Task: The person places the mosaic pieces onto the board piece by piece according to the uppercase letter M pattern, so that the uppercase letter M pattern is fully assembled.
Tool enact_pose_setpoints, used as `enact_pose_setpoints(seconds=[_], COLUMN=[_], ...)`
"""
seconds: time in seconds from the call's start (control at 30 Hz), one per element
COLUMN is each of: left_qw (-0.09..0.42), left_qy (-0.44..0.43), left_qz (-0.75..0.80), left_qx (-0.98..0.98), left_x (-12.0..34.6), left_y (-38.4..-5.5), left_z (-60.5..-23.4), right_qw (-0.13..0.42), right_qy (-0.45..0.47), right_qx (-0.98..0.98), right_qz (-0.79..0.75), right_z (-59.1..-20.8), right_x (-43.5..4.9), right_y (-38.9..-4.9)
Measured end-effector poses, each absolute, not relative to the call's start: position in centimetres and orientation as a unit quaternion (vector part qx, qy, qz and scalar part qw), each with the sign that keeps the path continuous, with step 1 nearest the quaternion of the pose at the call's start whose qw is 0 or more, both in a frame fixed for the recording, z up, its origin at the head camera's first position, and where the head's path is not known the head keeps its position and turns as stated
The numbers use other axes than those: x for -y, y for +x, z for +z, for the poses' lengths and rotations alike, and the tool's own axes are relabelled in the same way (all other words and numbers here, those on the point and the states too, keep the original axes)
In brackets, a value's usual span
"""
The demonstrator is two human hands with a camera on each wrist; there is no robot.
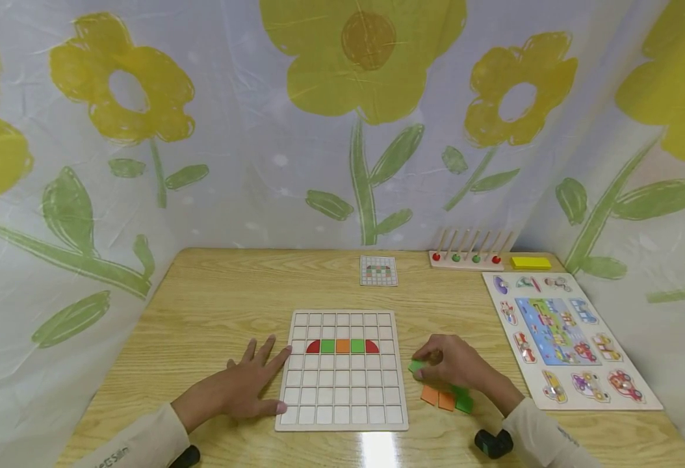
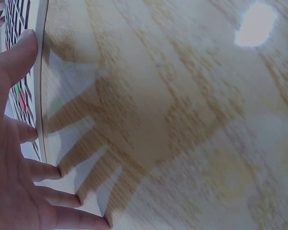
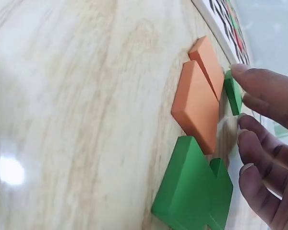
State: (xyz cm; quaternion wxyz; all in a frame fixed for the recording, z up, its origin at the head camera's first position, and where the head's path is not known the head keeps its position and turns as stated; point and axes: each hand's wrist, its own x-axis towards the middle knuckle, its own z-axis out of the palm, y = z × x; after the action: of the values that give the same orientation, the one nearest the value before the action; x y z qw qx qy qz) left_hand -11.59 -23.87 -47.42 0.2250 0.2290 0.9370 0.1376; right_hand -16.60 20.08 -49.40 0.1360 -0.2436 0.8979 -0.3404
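A wooden grid board lies in front of me. One of its upper rows holds a red quarter-round tile, a green, an orange and another green square, then a second red quarter-round. My left hand is spread flat beside the board, thumb and index fingertip at its left edge. To the right of the board, my right hand pinches a green square tile between thumb and finger. Just below that hand lie two orange tiles and green tiles, partly overlapping.
A small pattern card lies behind the board. At the back right stands a peg rack with red and green beads, beside a yellow block. A knobbed picture puzzle covers the table's right side. Flowered cloth hangs around the table.
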Motion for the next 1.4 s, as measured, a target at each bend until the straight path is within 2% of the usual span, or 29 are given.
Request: enact_pose_setpoints(seconds=[0.73,1.07,1.4], left_qw=[0.224,0.227,0.224], left_qy=[0.230,0.231,0.232], left_qz=[0.140,0.140,0.135], left_qx=[-0.937,-0.936,-0.937], left_x=[23.9,23.9,23.9], left_y=[-11.5,-11.6,-11.4], left_z=[-47.5,-47.6,-47.4], right_qw=[0.153,0.182,0.175], right_qy=[-0.256,-0.245,-0.254], right_qx=[-0.889,-0.881,-0.895], right_qz=[-0.346,-0.361,-0.323], right_z=[-49.3,-49.3,-48.5], right_x=[-20.0,-19.6,-19.1], right_y=[-16.4,-16.3,-16.2])
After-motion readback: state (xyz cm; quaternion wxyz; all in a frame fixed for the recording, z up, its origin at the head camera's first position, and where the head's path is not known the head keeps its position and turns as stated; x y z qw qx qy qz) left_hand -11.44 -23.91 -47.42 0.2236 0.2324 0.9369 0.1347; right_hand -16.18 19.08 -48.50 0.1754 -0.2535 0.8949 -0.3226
